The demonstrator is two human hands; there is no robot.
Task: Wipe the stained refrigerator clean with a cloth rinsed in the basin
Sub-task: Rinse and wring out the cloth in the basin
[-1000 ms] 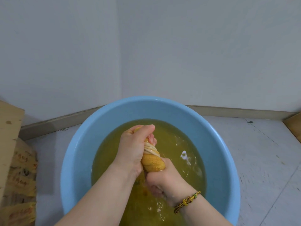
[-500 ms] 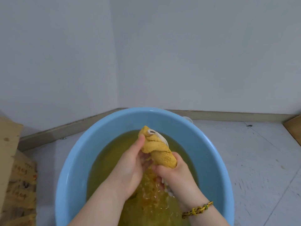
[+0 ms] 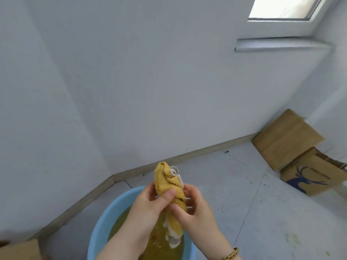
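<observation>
My left hand (image 3: 148, 205) and right hand (image 3: 197, 212) both gripped the twisted yellow cloth (image 3: 166, 180), fingers curled round it, upright over the blue basin (image 3: 99, 231). Open floor (image 3: 234, 184) ran right to cardboard boxes (image 3: 287, 139) at the wall. The basin held murky yellow water (image 3: 158, 241).

Two hands are showing, a left hand (image 3: 150, 205) and a right hand (image 3: 195, 209), sharing one yellow cloth (image 3: 165, 179) over one blue basin (image 3: 97, 233). One bracelet (image 3: 231, 255) is showing. Three cardboard boxes are sitting around: plain box (image 3: 285, 139), deer-printed box (image 3: 315, 175), near-left box (image 3: 20, 250). One window (image 3: 285, 6) is glowing.
</observation>
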